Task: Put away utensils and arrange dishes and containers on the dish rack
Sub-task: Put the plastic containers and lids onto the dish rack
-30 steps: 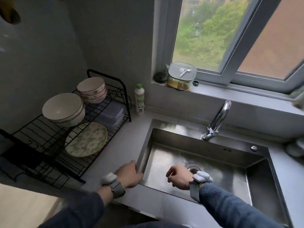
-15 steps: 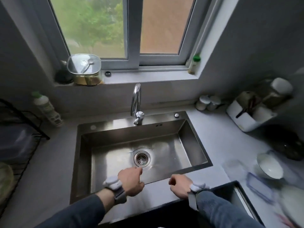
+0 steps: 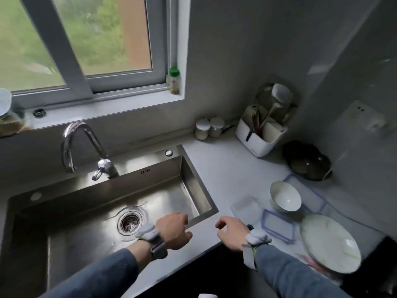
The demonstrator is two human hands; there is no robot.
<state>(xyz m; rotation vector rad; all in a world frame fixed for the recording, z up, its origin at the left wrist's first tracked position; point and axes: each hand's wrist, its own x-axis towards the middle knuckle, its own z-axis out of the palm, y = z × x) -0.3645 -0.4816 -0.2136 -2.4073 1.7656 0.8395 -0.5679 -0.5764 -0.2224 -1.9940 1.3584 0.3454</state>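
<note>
Progress: dishes are yet to be racked; no dish rack shows in this view, so I judge that a good part of the task remains.
Waiting on the counter [image 3: 225, 168]: a white bowl [image 3: 285, 196], a large pale plate [image 3: 329, 243], a blue-rimmed container lid [image 3: 277, 225], a clear container [image 3: 247, 206] and what looks like a second blue-rimmed lid [image 3: 309, 190], all right of the sink [image 3: 199, 214].
Utensils: some already stand in the white utensil holder [image 3: 261, 136] at the back corner; something reddish lies under the plate's near edge, too blurred to name.
Left hand [image 3: 174, 231]: over the sink's near right corner, fingers loosely curled, holding nothing.
Right hand [image 3: 233, 232]: over the counter edge just left of the lid, fingers relaxed and bent, empty.
Bowl orientation: upright, mouth up, tipped slightly toward the camera; round, no long axis.
Plate orientation: face up, lying nearly flat; it seems to overhang the counter's front edge.
Lid long axis: runs left to right, angled a little toward the near right.
Holder contents: handles down, heads up, leaning toward the wall.
Next, as a judgement: the right hand is nearest the lid and the clear container.
</note>
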